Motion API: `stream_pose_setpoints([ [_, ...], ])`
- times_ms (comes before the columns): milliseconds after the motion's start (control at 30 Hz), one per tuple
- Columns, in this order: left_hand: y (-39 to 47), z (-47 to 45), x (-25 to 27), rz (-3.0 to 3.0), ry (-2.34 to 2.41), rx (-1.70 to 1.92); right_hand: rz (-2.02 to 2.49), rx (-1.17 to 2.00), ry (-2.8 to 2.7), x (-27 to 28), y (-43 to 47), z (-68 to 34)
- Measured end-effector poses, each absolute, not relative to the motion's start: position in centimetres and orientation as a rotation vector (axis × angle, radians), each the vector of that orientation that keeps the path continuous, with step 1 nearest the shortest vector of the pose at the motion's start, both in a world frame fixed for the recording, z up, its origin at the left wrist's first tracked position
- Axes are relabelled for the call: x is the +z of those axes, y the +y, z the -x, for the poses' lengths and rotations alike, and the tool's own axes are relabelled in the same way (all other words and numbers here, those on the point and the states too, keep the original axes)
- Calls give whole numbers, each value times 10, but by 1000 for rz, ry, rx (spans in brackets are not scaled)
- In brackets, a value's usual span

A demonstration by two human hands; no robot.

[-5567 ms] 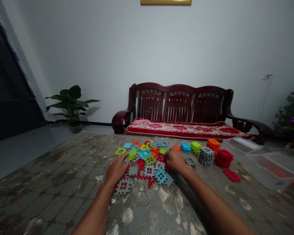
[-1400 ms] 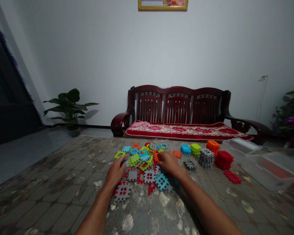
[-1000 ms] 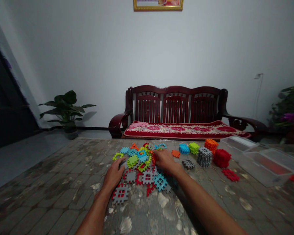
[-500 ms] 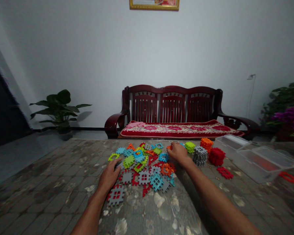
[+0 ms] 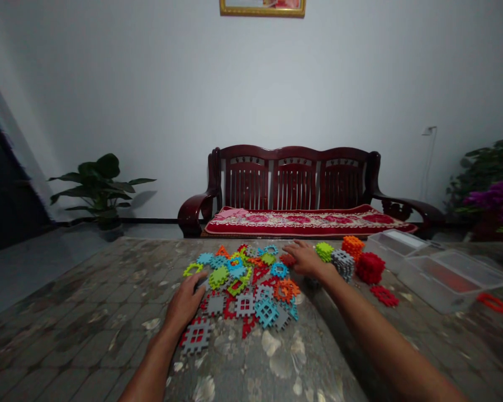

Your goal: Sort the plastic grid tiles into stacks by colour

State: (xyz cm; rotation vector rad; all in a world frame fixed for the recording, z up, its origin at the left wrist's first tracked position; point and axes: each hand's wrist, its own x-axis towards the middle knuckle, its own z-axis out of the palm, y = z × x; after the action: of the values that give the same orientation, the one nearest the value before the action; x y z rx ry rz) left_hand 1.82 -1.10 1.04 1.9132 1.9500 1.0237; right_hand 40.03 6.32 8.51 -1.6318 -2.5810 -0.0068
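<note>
Colourful plastic interlocking tiles with notched edges lie in a loose pile on the table, in grey, red, orange, blue and green. My left hand rests at the pile's left edge, thumb and forefinger apart, beside a grey tile partly hidden by the fingers. Below it lies a grey windowed tile over red. At the pile's far right, my right hand is spread, its fingers over a red tile. Just right of this hand stand a green stack and a grey stack.
Farther right are an orange stack, a red stack and a loose red tile. Clear plastic boxes stand at the table's right, near an orange-red piece. A wooden bench is behind the table.
My right hand has shifted slightly and its fingers have spread; a red tile now shows beneath them. The left hand has stayed nearly still at the pile.
</note>
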Motion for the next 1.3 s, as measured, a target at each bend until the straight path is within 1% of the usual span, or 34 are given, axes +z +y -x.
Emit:
stream_pose_setpoints([
  [200,-10,-17,9,-1908,1951,1022,1672,49,-2625,80,79,-393],
  [533,-10,-17,9,-1914,1953,1020,1815,-77,-2396,86,76,-402],
  [800,-9,-16,6,-1940,1945,1005,1726,-118,-2392,88,61,-405],
  [1033,-8,-15,7,-1950,1940,1003,1746,-48,-2471,81,50,-415],
  [1300,-9,-16,7,-1944,1941,1028,1731,12,-2593,89,58,-411],
])
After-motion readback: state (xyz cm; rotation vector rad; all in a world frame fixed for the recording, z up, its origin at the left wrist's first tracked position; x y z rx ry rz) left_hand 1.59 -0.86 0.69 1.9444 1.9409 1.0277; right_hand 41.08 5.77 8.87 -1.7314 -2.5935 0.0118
